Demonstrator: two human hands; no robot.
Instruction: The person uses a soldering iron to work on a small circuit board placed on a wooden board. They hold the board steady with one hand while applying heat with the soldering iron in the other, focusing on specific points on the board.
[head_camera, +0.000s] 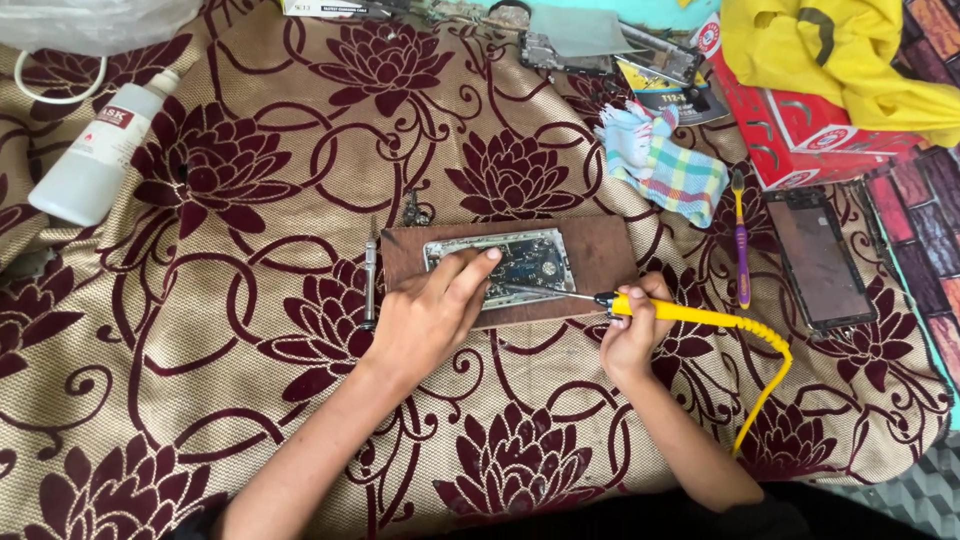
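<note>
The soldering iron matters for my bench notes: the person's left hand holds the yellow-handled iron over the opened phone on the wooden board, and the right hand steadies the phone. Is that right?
Not quite: the hands are swapped. In the head view the right hand holds the yellow-handled soldering iron, its tip over the opened phone on the wooden board, and the left hand steadies the phone.

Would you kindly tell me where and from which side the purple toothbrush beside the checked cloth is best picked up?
Take the purple toothbrush by the middle of its handle, coming from above. It lies flat on the patterned cloth, bristle end away from the person, with bare fabric on both sides, so a pinch across the slim handle probably avoids the dark phone frame.
</note>
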